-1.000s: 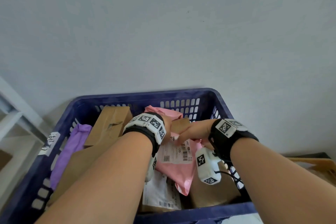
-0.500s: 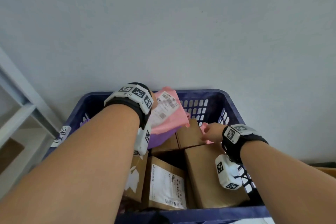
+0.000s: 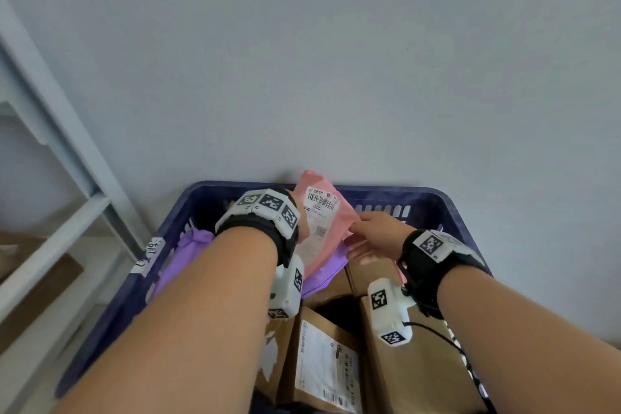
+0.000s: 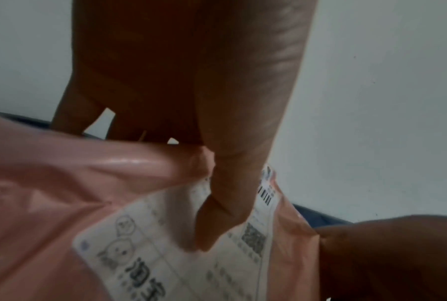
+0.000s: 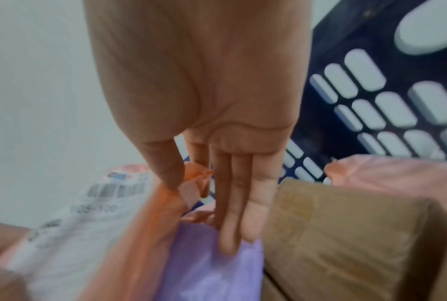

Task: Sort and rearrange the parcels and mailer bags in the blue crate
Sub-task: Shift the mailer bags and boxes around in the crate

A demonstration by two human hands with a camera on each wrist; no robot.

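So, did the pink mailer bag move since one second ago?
Yes. The pink mailer bag, held by the left hand, went from over the boxes in the crate's middle up to the blue crate far rim.

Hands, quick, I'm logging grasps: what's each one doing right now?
Left hand: closed, thumb pinching the pink mailer bag at its label.
Right hand: thumb and forefinger pinch the same bag's edge; other fingers straight on the purple mailer bag.

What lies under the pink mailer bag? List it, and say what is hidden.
Under the pink mailer bag, a purple mailer bag shows, lying over brown boxes. The left hand and right hand both pinch the pink bag. Anything deeper is covered.
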